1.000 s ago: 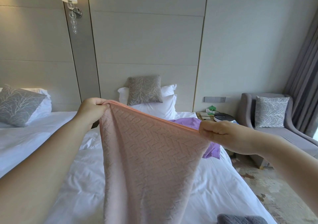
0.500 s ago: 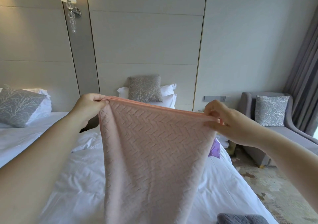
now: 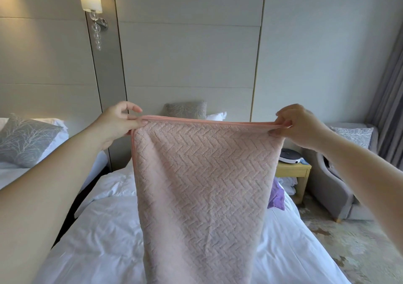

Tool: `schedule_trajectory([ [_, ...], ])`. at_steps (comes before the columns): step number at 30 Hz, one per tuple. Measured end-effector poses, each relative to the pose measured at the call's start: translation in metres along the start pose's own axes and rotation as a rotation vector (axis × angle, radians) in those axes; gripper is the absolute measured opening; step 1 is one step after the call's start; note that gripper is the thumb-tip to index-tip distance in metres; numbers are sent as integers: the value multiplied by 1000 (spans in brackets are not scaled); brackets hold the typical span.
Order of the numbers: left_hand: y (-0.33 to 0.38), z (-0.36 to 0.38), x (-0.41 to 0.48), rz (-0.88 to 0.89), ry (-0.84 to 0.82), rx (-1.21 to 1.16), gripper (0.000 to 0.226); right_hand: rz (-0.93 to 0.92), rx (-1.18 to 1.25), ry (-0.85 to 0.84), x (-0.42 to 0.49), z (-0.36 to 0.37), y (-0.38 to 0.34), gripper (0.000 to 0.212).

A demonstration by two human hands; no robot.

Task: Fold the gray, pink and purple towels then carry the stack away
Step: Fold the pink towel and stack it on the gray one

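Observation:
The pink towel (image 3: 202, 192), with a herringbone weave, hangs in the air over the white bed (image 3: 96, 235), its top edge stretched level. My left hand (image 3: 118, 123) pinches the top left corner and my right hand (image 3: 295, 125) pinches the top right corner. Behind the towel's right side a bit of the purple towel (image 3: 277, 197) shows on the bed. The gray towel is out of view.
A second bed with a gray pillow (image 3: 24, 139) lies to the left across a narrow gap. A yellow nightstand (image 3: 293, 171) with a round white device stands right of the bed, then a gray armchair (image 3: 335, 185) and curtains. Patterned carpet covers the floor at right.
Both hands have risen and moved apart, pulling the pink towel's top edge wider and taut. The towel now covers most of the purple towel and the pillows behind.

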State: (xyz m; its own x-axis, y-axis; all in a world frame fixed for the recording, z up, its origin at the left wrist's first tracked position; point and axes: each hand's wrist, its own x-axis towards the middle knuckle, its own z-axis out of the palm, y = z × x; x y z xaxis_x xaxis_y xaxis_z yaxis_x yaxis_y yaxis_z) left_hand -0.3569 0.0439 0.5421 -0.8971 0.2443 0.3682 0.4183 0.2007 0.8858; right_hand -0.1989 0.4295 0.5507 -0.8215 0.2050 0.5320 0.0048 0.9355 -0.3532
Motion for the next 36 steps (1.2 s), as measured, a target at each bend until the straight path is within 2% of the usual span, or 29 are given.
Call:
schedule_trajectory([
  [2, -8, 5, 12, 5, 6, 167, 25, 35, -119, -56, 15, 10, 0, 19],
  [4, -17, 10, 27, 19, 28, 327, 17, 77, -193, -56, 29, 23, 1, 24],
  [6, -25, 15, 43, 7, 50, 443, 6, 129, -193, -35, 45, 38, 3, 27],
  [9, -34, 28, 71, -47, 130, 609, 3, 199, -96, -52, 79, 66, 6, 19],
  [11, -39, 39, 91, -127, 167, 515, 2, 281, 70, -39, 101, 80, 5, 18],
  [13, -43, 49, 109, -236, 145, 253, 5, 404, 393, -38, 119, 91, 5, 14],
  [15, -48, 54, 129, -256, 135, 71, 6, 476, 695, -16, 134, 103, 7, 9],
  [20, -56, 53, 183, -19, 301, 51, 7, 361, 910, 123, 176, 117, 12, 15],
  [26, -35, 44, 206, 172, 275, -61, 12, 274, 1284, 162, 201, 105, 13, 12],
  [31, -50, 44, 166, 119, 191, -77, 15, 340, 1279, 66, 161, 118, 25, 14],
  [36, -142, 52, 53, -93, 29, -22, 19, 555, 1112, -96, 35, 188, 62, 18],
])
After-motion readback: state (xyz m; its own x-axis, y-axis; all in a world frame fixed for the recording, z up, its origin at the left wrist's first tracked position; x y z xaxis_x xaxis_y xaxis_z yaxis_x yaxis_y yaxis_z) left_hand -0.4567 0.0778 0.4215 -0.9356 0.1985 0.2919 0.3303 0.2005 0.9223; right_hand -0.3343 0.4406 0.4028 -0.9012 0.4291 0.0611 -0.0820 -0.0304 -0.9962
